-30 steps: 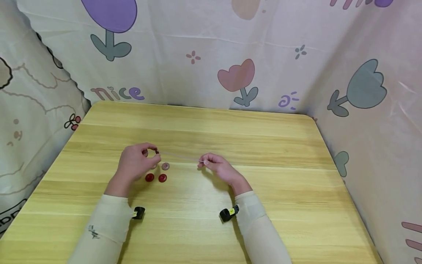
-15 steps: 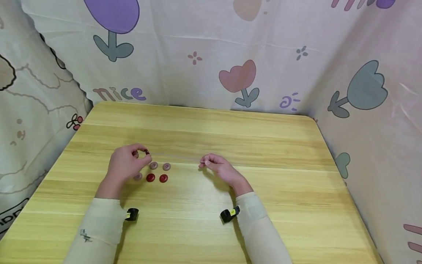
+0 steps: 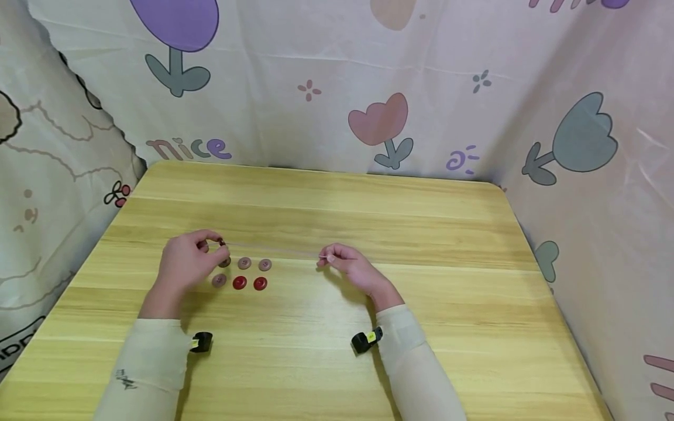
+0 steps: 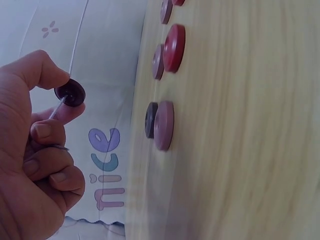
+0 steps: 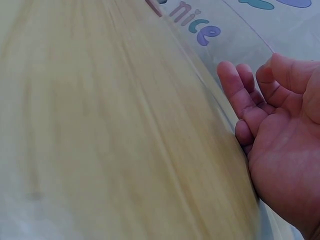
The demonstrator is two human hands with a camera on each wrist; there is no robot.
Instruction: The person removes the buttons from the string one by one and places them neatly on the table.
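Observation:
Between thumb and forefinger, my left hand (image 3: 184,260) pinches a dark brown button (image 4: 71,93) raised above the table. A thin pale string (image 3: 271,247) passes through the button, and its tail runs back to the left hand's other fingers, which are curled. Across to the right, the far end of the string is pinched by my right hand (image 3: 351,267). The string stretches nearly straight between both hands. Below the left hand lie two red buttons (image 3: 239,283), several mauve buttons (image 3: 244,263) and one dark button (image 4: 151,120), partly covered by that hand in the head view.
The wooden table (image 3: 295,362) has its far edge against a printed cloth (image 3: 274,117), which also hangs at both sides. A small black camera (image 3: 202,342) sits on the left wrist, and another black camera (image 3: 363,342) on the right.
My left hand has moved left with the dark button, and the stretch of string between the hands has grown longer. More table buttons are uncovered. The right hand has stayed nearly still.

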